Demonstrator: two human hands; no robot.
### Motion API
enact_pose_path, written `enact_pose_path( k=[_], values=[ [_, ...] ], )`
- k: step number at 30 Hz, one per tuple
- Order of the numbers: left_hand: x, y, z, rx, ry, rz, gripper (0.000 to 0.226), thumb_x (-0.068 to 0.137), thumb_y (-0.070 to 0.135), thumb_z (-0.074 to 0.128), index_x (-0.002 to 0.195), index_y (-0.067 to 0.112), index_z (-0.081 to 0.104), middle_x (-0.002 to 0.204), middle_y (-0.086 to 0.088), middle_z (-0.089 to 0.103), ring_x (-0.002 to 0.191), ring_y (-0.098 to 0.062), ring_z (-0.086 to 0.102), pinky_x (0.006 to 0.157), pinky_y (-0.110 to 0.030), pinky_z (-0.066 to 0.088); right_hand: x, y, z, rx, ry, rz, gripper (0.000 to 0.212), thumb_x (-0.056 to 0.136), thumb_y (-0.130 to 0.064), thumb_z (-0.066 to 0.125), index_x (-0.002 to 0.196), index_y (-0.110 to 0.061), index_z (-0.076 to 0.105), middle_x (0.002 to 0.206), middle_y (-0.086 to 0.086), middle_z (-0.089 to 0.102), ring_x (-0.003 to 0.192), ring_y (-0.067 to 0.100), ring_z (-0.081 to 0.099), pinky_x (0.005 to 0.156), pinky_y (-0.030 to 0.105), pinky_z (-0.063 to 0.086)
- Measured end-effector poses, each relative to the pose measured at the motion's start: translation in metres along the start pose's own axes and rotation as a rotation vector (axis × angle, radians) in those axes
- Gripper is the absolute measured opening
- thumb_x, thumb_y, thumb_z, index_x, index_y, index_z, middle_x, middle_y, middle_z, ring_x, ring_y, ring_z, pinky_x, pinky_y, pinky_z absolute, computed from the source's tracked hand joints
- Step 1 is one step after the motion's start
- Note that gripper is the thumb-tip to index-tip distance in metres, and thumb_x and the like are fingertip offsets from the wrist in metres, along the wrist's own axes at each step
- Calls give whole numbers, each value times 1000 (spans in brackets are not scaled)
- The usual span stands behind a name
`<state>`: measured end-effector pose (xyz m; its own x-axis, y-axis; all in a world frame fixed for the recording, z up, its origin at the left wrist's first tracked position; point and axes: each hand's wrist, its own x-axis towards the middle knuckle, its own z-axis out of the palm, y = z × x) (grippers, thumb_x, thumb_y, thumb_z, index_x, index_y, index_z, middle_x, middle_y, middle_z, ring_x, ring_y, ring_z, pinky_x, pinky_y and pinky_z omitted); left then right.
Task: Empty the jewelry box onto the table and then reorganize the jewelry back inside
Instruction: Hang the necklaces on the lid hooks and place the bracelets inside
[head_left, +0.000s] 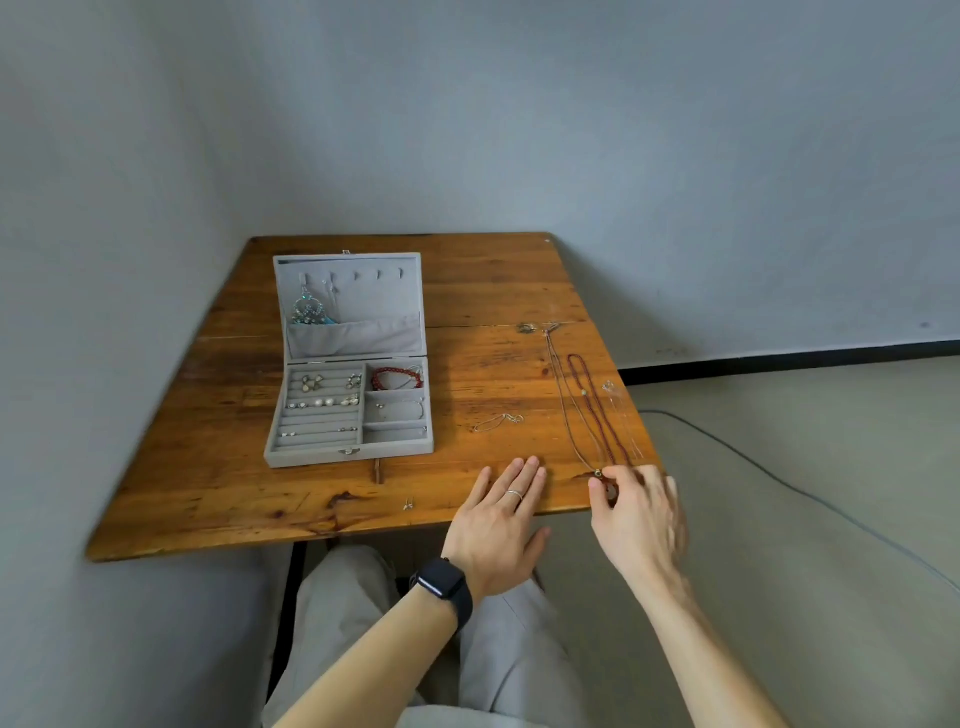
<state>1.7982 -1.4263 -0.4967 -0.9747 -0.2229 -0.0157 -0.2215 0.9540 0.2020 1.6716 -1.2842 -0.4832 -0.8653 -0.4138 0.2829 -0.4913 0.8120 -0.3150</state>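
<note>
Right hand (636, 512) is pinching the pendant end of the long thin brown cord necklace (563, 400) at the table's lower-right edge. Left hand (496, 525) is lying flat beside it, fingers straight. The open grey velvet jewelry box (348, 453) is sitting centre-left on the brown wooden table (493, 291).

**What we cannot make out at the table**

Our right hand (641, 499) is smeared by motion, and its fingers (626, 474) curl round the pendant (612, 491) of the brown cord necklace (563, 395), covering most of it. The thin silver chain (626, 421) by the right edge of the table (467, 291) is too faint for us to trace. The small bits (527, 327) at the necklace's far end and the tiny piece (409, 503) near the front edge are too small to name, as are the pieces in the ring rolls of the jewelry box (348, 460). The turquoise ornament (310, 310) sinks partly into the lid pocket (353, 338). Our forearms (363, 665) run off the bottom edge.
</note>
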Motion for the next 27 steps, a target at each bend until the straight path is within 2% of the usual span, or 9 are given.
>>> enact_pose_path(
  k=[3, 5, 7, 9, 11, 13, 16, 21, 27],
  values=[
    [3, 3, -13, -90, -9, -37, 64, 104, 49, 29, 160, 22, 14, 167, 5, 7, 154, -13, 0, 126, -41, 0, 6, -4, -4, -17, -97, 20, 14, 93, -35, 61, 95, -22, 66, 98, 5, 61, 94, 28, 52, 70, 37, 48],
    [6, 5, -24, -203, 8, -80, 56, 104, 45, 36, 155, 24, 31, 164, 5, 25, 152, -16, 18, 124, -38, 15, 7, -6, -8, -8, -161, 14, 15, 96, -34, 58, 98, -21, 64, 102, 4, 61, 99, 27, 51, 73, 36, 47],
    [9, 9, -36, -330, 57, -147, 44, 102, 41, 41, 143, 26, 50, 147, 3, 50, 135, -19, 43, 108, -36, 42, 5, -7, -11, 45, -203, -3, 16, 97, -33, 58, 100, -19, 64, 103, 4, 61, 101, 26, 51, 78, 36, 44],
    [14, 14, -47, -498, 97, -248, 36, 100, 41, 45, 126, 24, 63, 122, 1, 66, 110, -20, 61, 87, -34, 54, 2, -5, -16, 163, -221, -26, 15, 97, -31, 58, 100, -18, 65, 101, 2, 62, 101, 25, 52, 82, 37, 43],
    [23, 19, -54, -706, 27, -399, 38, 99, 47, 46, 116, 21, 69, 107, 1, 72, 94, -19, 66, 81, -31, 55, -3, -3, -23, 291, -253, -26, 12, 98, -31, 58, 99, -21, 64, 97, -5, 63, 93, 19, 55, 74, 31, 44],
    [32, 23, -58, -907, -170, -519, 49, 99, 54, 46, 114, 15, 71, 98, 3, 76, 81, -16, 65, 72, -28, 54, -7, -3, -33, 382, -318, 10, 9, 99, -34, 56, 98, -26, 60, 92, -10, 63, 80, 9, 57, 60, 22, 39],
    [35, 29, -57, -1238, -387, -556, 49, 95, 54, 55, 113, 11, 71, 96, 3, 78, 61, -11, 50, 52, -22, 37, -18, -4, -46, 471, -391, 49, 9, 98, -36, 56, 90, -31, 57, 87, -12, 65, 68, 2, 54, 57, 18, 37],
    [40, 29, -56, -1636, -266, -611, 27, 94, 25, 66, 117, 9, 68, 98, 0, 75, 54, -7, 36, 48, -20, 25, -39, -2, -59, 528, -460, 70, 12, 97, -37, 58, 86, -31, 58, 72, -19, 61, 60, 4, 51, 60, 27, 42],
    [52, 13, -76, -1775, -170, -618, 29, 97, 18, 61, 124, 7, 64, 91, 2, 73, 58, -7, 38, 50, -19, 27, -55, -2, -56, 538, -493, 76, 12, 96, -33, 61, 85, -30, 59, 77, -12, 64, 67, 2, 54, 63, 20, 43]
  ],
)
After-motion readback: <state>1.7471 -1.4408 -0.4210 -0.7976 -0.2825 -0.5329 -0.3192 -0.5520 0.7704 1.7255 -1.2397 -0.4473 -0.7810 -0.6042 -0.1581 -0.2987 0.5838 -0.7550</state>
